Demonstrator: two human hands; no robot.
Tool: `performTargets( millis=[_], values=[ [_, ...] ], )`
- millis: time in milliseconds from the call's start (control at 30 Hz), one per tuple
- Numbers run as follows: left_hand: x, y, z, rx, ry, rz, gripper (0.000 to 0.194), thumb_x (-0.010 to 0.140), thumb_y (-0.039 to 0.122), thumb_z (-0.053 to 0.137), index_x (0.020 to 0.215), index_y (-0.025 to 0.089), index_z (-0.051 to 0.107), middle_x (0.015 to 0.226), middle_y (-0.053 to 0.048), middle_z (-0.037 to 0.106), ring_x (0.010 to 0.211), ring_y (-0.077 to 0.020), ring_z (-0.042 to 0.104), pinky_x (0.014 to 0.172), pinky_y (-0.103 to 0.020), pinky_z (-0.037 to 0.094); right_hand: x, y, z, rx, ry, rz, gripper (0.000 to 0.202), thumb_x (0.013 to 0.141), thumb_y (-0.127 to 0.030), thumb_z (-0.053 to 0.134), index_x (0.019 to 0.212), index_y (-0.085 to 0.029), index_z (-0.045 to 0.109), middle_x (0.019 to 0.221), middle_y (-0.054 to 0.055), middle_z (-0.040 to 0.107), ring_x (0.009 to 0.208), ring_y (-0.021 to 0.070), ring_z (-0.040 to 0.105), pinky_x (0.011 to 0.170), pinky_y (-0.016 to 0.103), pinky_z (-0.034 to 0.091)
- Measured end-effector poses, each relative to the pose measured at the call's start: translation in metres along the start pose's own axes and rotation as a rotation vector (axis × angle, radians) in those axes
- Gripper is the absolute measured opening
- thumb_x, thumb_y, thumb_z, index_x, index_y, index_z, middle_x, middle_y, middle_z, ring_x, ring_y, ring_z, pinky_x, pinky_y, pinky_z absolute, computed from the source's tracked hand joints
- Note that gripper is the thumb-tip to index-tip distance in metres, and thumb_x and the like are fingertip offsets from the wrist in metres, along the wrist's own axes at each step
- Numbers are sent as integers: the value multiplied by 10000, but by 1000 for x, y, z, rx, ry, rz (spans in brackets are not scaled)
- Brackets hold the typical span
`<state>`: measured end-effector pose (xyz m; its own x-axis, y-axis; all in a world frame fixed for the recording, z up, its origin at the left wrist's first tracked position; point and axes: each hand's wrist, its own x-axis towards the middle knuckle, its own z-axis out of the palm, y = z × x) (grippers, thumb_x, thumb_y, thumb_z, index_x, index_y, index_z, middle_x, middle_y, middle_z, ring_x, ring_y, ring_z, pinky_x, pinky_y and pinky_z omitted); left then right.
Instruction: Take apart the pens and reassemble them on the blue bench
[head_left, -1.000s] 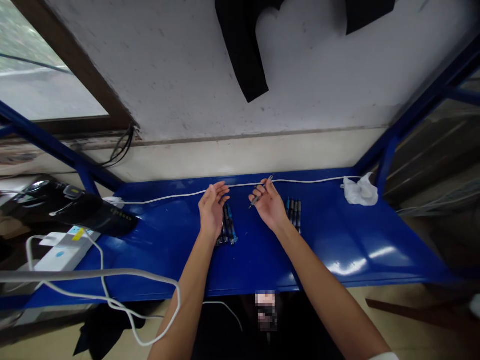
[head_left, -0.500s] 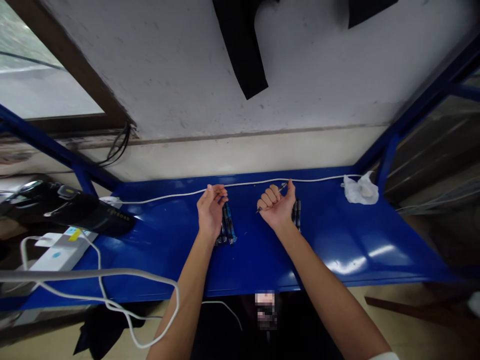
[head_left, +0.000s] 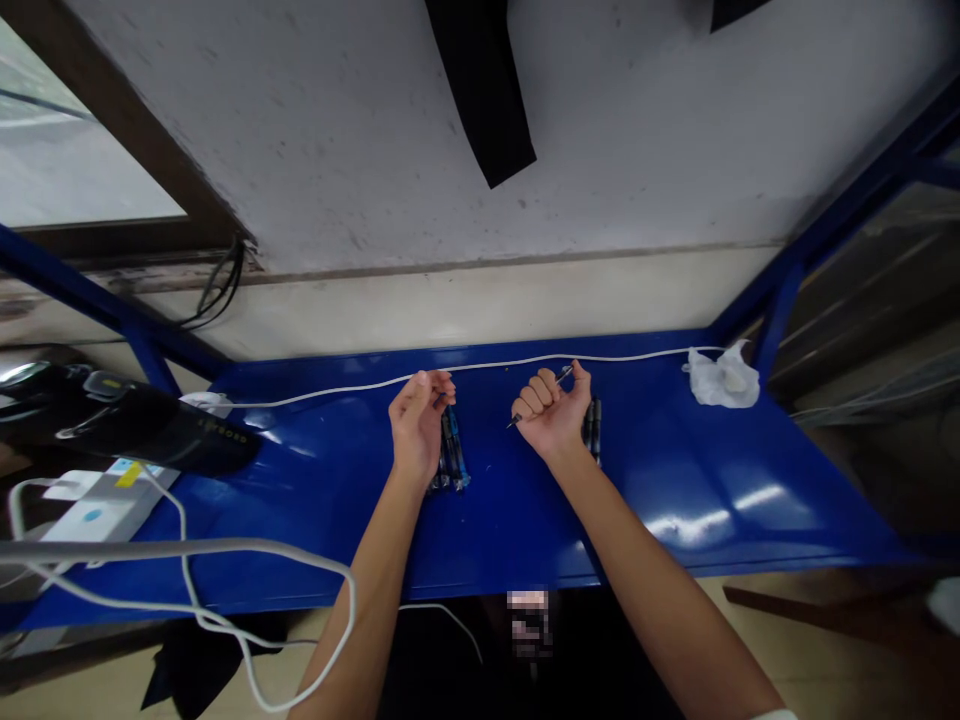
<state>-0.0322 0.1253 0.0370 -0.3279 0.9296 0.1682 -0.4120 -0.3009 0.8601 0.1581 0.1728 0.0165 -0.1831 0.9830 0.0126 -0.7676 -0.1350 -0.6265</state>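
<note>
Your right hand point(head_left: 551, 408) grips a slender dark pen point(head_left: 564, 375), slanted over the glossy blue surface point(head_left: 517, 520).
The pen's long axis runs from lower left, by your little finger, to upper right at your thumb; which end writes cannot be told. Your left hand point(head_left: 417, 425) is partly open, fingers loosely curled, beside slim black-and-blue pens point(head_left: 454, 450) lying lengthwise away from you.

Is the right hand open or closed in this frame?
Closed: the right hand is curled around a pen, which pokes out on both sides.
</note>
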Motion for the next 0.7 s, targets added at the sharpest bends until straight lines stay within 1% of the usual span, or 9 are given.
performTargets(
  millis=[133,300,400,433,500,567,633,667,700],
  values=[
    [0,-1,0,-8,-1,2,352,925,548,825,904,197,819,968,-90,729,846,-185,644,755,-327,512,0,1,-1,15,21,19,671,968,-772,463,575,-287,217,528,-63,168,514,137,87,471,337,218],
    [1,-3,-2,-8,2,13,329,921,521,836,912,192,831,971,-87,721,845,-174,638,750,-304,511,-4,-5,9,1,55,55,744,932,-864,488,564,-284,202,501,-64,180,516,134,87,463,317,242],
    [1,-5,-4,62,-11,54,306,939,509,816,922,204,828,990,-77,740,850,-171,649,762,-298,516,-6,-10,19,20,-28,62,750,984,-740,576,538,-266,203,484,-72,176,487,125,143,483,303,318],
    [1,-6,-5,109,-17,70,297,943,504,812,924,208,825,985,-72,749,852,-172,656,769,-298,519,-6,-12,22,15,-53,51,725,996,-677,607,529,-260,241,490,-66,222,484,126,218,517,299,378],
    [1,-7,-6,233,-24,98,287,950,501,805,928,215,814,956,-60,764,855,-177,673,784,-300,525,-8,-16,26,-37,-72,9,596,1004,-604,629,565,-255,429,565,-35,413,571,151,447,658,320,511],
    [0,-8,-7,369,-32,119,287,965,502,789,934,216,801,921,-50,772,858,-185,692,801,-305,534,-13,-24,24,-151,-54,-56,470,1013,-646,593,746,-263,649,659,-16,526,697,185,577,769,361,563],
    [-2,-9,-7,505,-55,143,295,992,502,755,947,213,789,910,-45,776,864,-193,707,820,-314,539,-25,-37,14,-329,-22,-125,497,1036,-708,532,941,-269,744,598,-44,461,638,189,564,723,355,552],
    [-3,-9,-7,581,-74,164,293,1004,497,739,950,212,784,907,-44,776,860,-195,709,821,-319,538,-32,-45,7,-442,-5,-163,521,1050,-722,509,996,-267,757,554,-65,402,581,183,530,678,343,532],
    [-4,-10,-7,665,-100,195,283,1015,484,727,956,212,780,904,-42,773,854,-197,708,823,-323,534,-41,-54,-2,-571,20,-211,512,1066,-710,505,1045,-267,760,544,-71,399,560,180,527,658,335,518]
  ],
)
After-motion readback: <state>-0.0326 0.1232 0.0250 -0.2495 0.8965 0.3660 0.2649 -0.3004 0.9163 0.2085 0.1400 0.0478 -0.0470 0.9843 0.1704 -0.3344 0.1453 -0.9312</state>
